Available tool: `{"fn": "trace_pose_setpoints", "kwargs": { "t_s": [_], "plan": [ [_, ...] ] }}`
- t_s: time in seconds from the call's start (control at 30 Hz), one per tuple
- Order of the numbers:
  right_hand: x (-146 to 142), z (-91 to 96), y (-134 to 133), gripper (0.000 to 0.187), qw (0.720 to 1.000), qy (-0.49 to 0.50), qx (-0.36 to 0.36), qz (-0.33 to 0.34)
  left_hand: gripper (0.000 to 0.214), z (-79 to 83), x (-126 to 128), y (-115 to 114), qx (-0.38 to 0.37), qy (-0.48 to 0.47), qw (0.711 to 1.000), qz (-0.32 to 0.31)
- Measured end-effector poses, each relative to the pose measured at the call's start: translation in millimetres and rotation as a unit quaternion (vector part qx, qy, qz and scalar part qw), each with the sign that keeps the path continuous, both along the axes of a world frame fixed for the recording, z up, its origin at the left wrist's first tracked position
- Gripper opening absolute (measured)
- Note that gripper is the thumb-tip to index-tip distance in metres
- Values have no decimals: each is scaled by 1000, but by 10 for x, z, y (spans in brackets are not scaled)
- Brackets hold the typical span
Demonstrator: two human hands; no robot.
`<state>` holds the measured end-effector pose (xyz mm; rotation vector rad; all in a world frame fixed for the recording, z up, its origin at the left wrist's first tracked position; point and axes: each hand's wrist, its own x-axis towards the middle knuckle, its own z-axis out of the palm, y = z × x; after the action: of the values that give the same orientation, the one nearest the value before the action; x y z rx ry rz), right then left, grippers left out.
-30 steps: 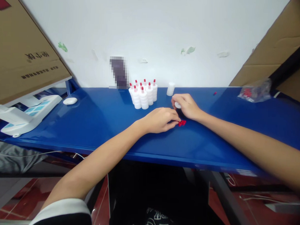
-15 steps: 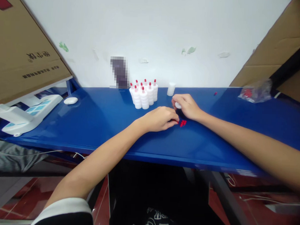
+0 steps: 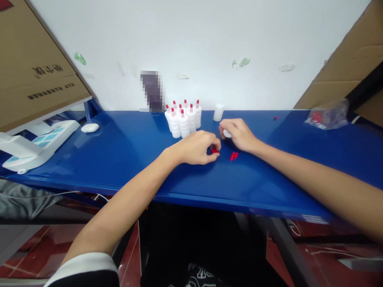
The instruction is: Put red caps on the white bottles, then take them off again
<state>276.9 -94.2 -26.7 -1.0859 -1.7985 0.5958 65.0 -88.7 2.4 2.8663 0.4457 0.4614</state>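
My left hand [image 3: 200, 148] rests low over the table, thumb and index finger curved round small red caps [image 3: 215, 151] at the fingertips. Whether those caps also touch the table, I cannot tell. Just right of it lies a small cluster of red caps [image 3: 234, 156]. My right hand [image 3: 239, 134] is closed round a white bottle [image 3: 227, 134], mostly hidden by the fingers. Behind that hand stands a white bottle [image 3: 218, 113] without a red tip. Several white bottles with red-tipped nozzles [image 3: 183, 123] stand grouped beyond my left hand.
A single red cap [image 3: 275, 118] lies at the back right of the blue table [image 3: 122, 158], near a clear plastic bag [image 3: 327, 117] with red pieces. On the left are a power strip [image 3: 50, 145] and a white oval object [image 3: 90, 128]. Cardboard [image 3: 33, 71] stands at both sides.
My left hand has drawn back to the left from the red cluster, with red caps now showing between thumb and index finger. My right hand has hardly moved.
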Motion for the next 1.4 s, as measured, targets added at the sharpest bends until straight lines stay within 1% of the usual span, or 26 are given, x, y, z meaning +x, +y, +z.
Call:
{"fn": "trace_pose_setpoints", "kwargs": {
  "t_s": [0.17, 0.27, 0.43, 0.5, 0.57, 0.63, 0.73, 0.83, 0.9, 1.0, 1.03, 1.1, 1.2, 1.4],
  "plan": [
    [-4, 6, -2, 46, 1000, -6, 5, -3, 21, 20, -1, -12, -1, -25, 999, 20],
    [-4, 9, -2, 46, 1000, -2, 6, -2, 23, 5, 5, 14, 9, -37, 998, 41],
    [3, 10, -3, 45, 1000, -4, 4, 3, 35, -54, 55, 35, 49, -26, 993, 107],
    [4, 10, -4, 44, 1000, -7, 7, 1, 39, -66, 70, 29, 29, -22, 992, 118],
    [5, 10, -4, 44, 1000, -9, 8, 0, 41, -69, 75, 23, -7, -23, 994, 110],
    [7, 7, -3, 43, 1000, -7, 8, 1, 41, -65, 71, 21, -25, -25, 994, 107],
    [7, 1, 4, 43, 1000, -5, 8, 1, 39, -51, 55, 36, -18, -32, 992, 117],
    [4, -4, 10, 43, 1000, -7, 11, 2, 37, -25, 23, 69, -5, -34, 993, 113],
    [1, -5, 10, 43, 1000, -10, 14, 7, 31, 3, -11, 94, -21, -12, 994, 110],
    [-2, -3, 3, 43, 1000, -13, 16, 9, 17, 55, -71, 118, -84, 48, 989, 111],
    [-2, -1, 1, 43, 1000, -15, 16, 9, 16, 72, -89, 121, -103, 64, 987, 108],
    [-4, 3, -3, 43, 1000, -16, 16, 7, 22, 99, -117, 121, -128, 82, 984, 93],
    [-10, 9, -5, 43, 1000, -17, 16, 6, 31, 109, -130, 118, -142, 87, 984, 63],
    [-8, 12, -4, 43, 1000, -16, 15, 7, 19, 76, -116, 137, -147, 76, 985, 40]
  ]
}}
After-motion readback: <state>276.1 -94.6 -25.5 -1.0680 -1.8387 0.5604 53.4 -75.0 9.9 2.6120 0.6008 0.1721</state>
